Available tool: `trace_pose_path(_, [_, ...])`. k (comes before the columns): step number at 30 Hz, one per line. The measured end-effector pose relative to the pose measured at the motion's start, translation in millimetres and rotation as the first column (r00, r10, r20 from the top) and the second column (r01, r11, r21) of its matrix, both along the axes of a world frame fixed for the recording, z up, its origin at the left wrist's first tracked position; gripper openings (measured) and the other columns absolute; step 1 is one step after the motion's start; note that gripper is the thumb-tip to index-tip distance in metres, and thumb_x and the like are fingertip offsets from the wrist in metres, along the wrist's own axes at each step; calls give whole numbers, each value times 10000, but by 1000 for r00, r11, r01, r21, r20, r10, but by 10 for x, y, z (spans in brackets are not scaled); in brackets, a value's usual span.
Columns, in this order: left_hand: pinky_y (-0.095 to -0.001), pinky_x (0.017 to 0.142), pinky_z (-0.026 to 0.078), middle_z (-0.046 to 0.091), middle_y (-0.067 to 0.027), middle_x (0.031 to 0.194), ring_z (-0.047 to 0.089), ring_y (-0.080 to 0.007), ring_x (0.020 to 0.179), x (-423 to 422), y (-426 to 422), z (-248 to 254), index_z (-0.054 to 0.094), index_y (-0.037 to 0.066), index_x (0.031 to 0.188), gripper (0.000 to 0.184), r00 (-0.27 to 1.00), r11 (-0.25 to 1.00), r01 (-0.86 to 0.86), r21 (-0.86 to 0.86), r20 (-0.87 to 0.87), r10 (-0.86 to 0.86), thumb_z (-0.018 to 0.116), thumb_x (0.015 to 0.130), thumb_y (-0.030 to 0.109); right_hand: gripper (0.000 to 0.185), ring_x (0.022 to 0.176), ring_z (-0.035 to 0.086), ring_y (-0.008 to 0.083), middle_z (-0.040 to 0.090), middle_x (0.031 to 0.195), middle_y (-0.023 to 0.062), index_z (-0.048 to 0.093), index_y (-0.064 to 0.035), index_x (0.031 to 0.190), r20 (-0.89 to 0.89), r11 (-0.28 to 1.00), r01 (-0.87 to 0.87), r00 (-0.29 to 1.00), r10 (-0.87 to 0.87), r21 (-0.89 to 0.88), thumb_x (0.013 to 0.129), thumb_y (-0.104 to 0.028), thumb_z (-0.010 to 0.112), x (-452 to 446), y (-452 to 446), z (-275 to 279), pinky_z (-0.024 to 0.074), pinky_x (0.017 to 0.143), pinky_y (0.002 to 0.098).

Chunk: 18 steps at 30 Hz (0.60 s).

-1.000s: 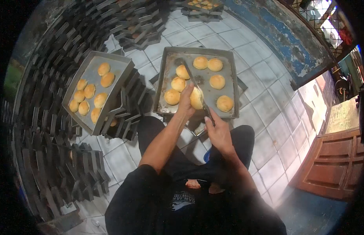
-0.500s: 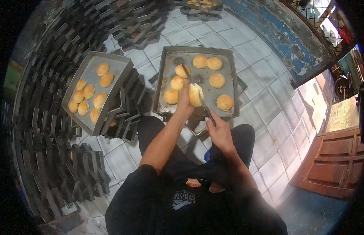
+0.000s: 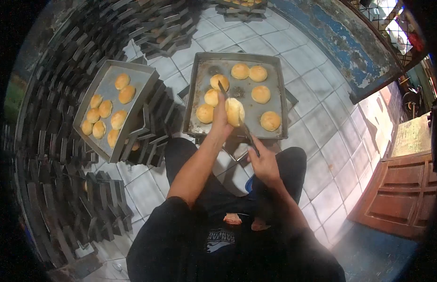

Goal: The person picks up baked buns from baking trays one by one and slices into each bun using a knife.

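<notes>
Well left of the grip, a tray [image 3: 108, 87] of buns [image 3: 118, 119] tops a stack. The left hand [image 3: 220, 118] has its fingers closed round one bun [image 3: 235, 112], held over a second tray [image 3: 244, 84], with other buns [image 3: 261, 94] lying beyond and to both sides. A knife [image 3: 247, 132] meets that bun, its tip showing past the left fingers. Just right, the right hand [image 3: 264, 164] is wrapped round the handle. Far right stands a door [image 3: 397, 197].
</notes>
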<state>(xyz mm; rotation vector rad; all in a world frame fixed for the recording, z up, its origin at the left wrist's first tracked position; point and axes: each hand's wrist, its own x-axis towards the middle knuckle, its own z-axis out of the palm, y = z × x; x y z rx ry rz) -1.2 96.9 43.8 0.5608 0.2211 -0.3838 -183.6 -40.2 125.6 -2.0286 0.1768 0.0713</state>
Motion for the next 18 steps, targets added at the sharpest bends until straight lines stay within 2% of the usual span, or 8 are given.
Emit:
trace_pose_path(2, [-381,729,575,664,-35,964,673,-182,845,16,44,178,591,97,1151,531,999,999,-27,22,-34,28,556,1008,607,463,672,663,145,665,735,104,552,-24,1448,-52,999,30,998,-30,15,1010,-158,619,-260,14,-42,542,699,308])
trace_pose_path(3, [-383,725,576,665,-38,957,675,-183,840,8,51,197,593,96,1144,538,997,998,-47,48,-65,50,540,1012,615,457,661,645,132,654,728,96,551,-28,1448,-12,997,20,1000,-21,-71,1008,-131,619,-357,30,-66,540,690,311])
trace_pose_path(8, [-390,711,577,675,-26,903,671,-199,780,-220,-255,86,616,124,1083,597,1000,991,14,131,-2,-14,560,946,702,458,658,631,126,658,730,96,547,-12,1449,-85,991,112,991,-106,71,1034,-196,604,-67,15,-51,520,660,297])
trace_pose_path(10, [-395,709,577,677,-31,901,672,-204,773,-197,-250,1,616,121,1082,608,1000,988,15,157,19,-18,543,950,710,454,708,701,221,669,731,146,571,-126,1447,-50,996,78,996,-76,48,1013,-251,606,138,13,-124,543,707,354])
trace_pose_path(11, [-398,716,576,680,-36,912,674,-208,790,-149,-213,-53,615,118,1086,613,999,994,35,104,-7,-34,528,957,711,461,718,709,234,673,727,160,570,-122,1450,-42,995,61,997,-58,82,1010,-254,608,171,-3,-143,546,721,368])
trace_pose_path(15, [-417,755,577,684,-57,945,683,-225,848,20,-60,-66,618,114,1100,620,996,996,11,86,-85,-4,500,972,709,468,704,698,233,676,734,161,561,-120,1457,-38,997,24,999,-21,73,1007,-238,614,-189,-54,-266,546,720,370])
trace_pose_path(17, [-423,775,578,688,-58,965,684,-227,871,-23,-74,38,621,113,1119,623,994,997,8,77,-111,1,500,974,706,457,678,623,132,671,763,86,547,-17,1453,-100,998,63,993,-60,31,1024,-167,600,-395,-54,-193,516,668,293])
trace_pose_path(18, [-429,794,579,692,-60,986,686,-228,893,-49,-101,58,625,111,1138,627,991,998,8,70,-132,1,500,976,704,457,678,623,132,671,763,86,547,-17,1453,-105,997,68,992,-64,30,1024,-167,600,-393,-54,-207,516,668,293])
